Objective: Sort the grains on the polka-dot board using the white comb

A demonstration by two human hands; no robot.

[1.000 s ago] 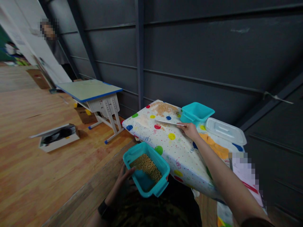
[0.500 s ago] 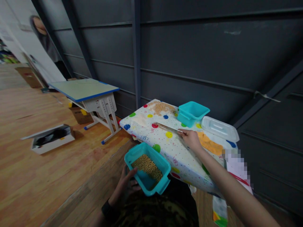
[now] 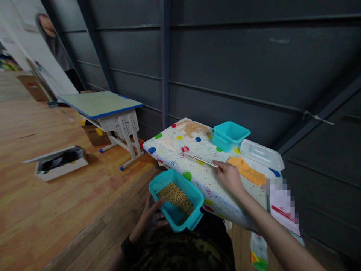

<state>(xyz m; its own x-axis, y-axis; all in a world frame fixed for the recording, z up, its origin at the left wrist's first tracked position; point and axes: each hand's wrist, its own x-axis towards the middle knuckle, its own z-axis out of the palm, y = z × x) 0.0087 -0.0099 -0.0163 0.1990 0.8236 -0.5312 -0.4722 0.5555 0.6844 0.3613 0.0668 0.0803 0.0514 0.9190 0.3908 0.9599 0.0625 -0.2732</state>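
Low in front of me, my left hand (image 3: 153,214) grips the side of a turquoise plastic tub (image 3: 197,201), thumb on its rim. Soybeans (image 3: 177,197) lie in the tub, which is tilted. My right hand (image 3: 229,175) pinches the near end of a long, thin white strip (image 3: 200,159) with dark marks along it. The strip points left, low over the spotted tablecloth (image 3: 194,177); whether it touches the cloth I cannot tell. Farther back on the cloth lie a spread of small tan grains (image 3: 193,128) and a pale powdery patch (image 3: 167,143).
A second turquoise tub (image 3: 230,135), a clear lid (image 3: 262,154) and an orange cloth (image 3: 248,171) lie on the table's right side. A green-topped desk (image 3: 101,105) and an open white box (image 3: 60,165) stand left. Dark wall panels (image 3: 239,67) rise behind; a person (image 3: 55,45) is far left.
My right hand has shifted slightly toward me and turned the strip, so its marked face now shows. My left hand and its tub are nearly unchanged.
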